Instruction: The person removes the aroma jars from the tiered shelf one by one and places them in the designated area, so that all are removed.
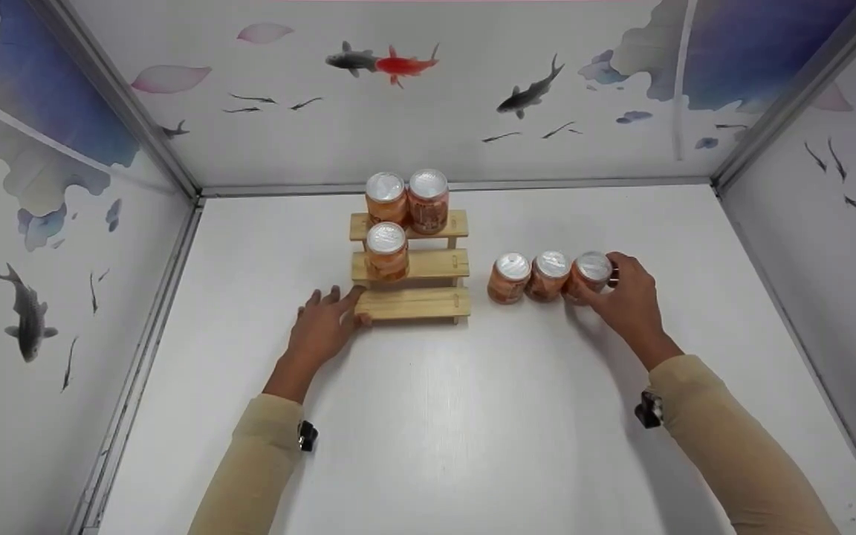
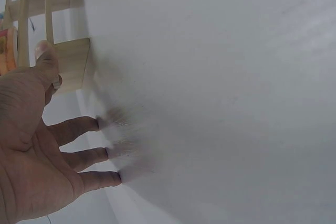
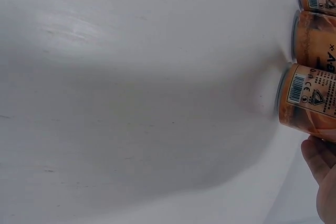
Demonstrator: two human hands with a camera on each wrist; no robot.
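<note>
A three-step wooden stand stands toward the back of the table. My left hand pinches the left end of its lowest step between thumb and index finger; in the left wrist view the other fingers reach down to the tabletop. Right of the stand, three orange cans with silver lids stand in a row: a left can, a middle can and a right can. My right hand grips the right can, thumb in front and fingers behind. In the right wrist view that can stands beside its neighbour.
Two similar cans, a left one and a right one, stand on the top step. Another can is at the left of the middle step. White panels with painted fish enclose the white table at the back and sides.
</note>
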